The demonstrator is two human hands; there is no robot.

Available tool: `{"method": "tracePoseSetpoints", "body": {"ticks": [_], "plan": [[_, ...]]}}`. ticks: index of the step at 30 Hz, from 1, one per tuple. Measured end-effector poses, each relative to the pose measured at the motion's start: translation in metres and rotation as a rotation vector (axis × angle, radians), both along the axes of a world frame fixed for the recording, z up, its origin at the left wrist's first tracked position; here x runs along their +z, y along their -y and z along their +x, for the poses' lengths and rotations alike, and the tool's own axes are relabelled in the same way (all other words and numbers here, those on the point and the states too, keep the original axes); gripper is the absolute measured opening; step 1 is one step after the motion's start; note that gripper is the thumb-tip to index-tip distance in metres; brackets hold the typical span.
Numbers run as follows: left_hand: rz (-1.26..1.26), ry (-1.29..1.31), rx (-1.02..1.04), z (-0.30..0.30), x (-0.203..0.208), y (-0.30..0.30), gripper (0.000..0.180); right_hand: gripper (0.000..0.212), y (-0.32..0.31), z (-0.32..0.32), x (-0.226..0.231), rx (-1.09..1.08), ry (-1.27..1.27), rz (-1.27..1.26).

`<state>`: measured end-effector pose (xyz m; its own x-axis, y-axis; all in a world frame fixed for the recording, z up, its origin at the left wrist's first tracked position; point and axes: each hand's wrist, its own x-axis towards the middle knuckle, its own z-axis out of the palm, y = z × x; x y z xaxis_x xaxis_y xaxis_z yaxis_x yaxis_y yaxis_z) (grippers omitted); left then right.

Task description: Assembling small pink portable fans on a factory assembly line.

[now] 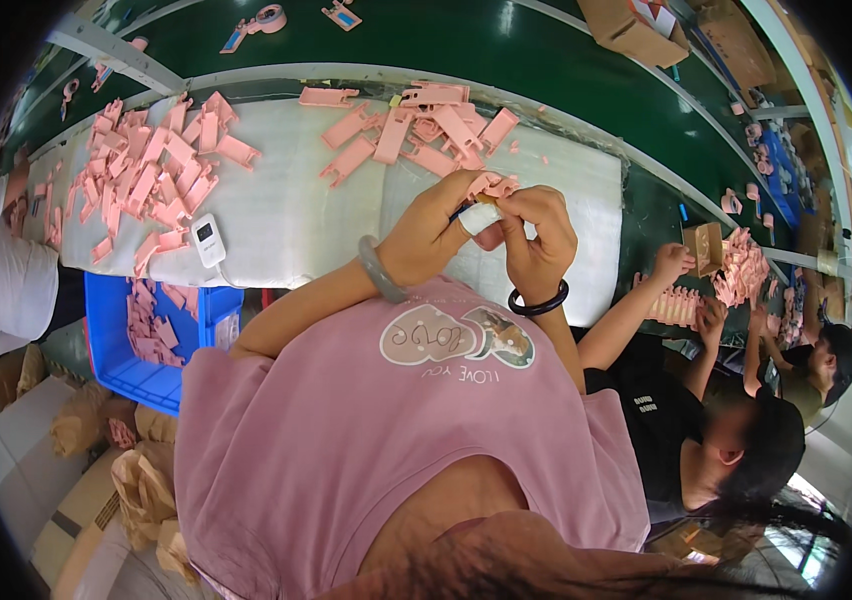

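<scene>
Both my hands meet over the near middle of the padded table. My left hand, with a grey bangle at its wrist, is closed around a small pink plastic part. White wrapping covers what looks like its thumb. My right hand, wearing a dark bangle, pinches at the same part from the right. Fingers hide most of the part. Just beyond them lies a loose pile of pink plastic parts, flat and oblong with notched ends.
A larger heap of pink parts covers the table's left, near a white handheld device. Below stands a blue bin holding more parts. Co-workers sit at both sides; one hand at right is by a cardboard box.
</scene>
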<state>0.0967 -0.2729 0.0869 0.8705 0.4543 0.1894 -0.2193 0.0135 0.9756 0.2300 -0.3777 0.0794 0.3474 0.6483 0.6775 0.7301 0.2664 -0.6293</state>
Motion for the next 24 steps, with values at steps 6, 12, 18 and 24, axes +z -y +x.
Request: {"method": "tracePoseSetpoints", "body": {"ticks": [6,12,18,24], "plan": [[0.035,-0.073,0.078,0.001,-0.001,0.001,0.026,0.013,-0.003,-0.008,-0.003,-0.037,0.002,0.009],[-0.046,-0.138,0.071,0.002,-0.005,0.001,0.024,0.02,-0.001,-0.01,-0.011,-0.052,-0.052,-0.021],[-0.028,-0.16,0.014,0.005,-0.013,-0.003,0.022,0.025,0.0,0.003,-0.015,-0.001,0.179,-0.076],[-0.186,-0.212,-0.005,0.009,-0.014,0.0,0.021,0.024,-0.001,0.006,-0.023,-0.001,0.14,-0.052]]}}
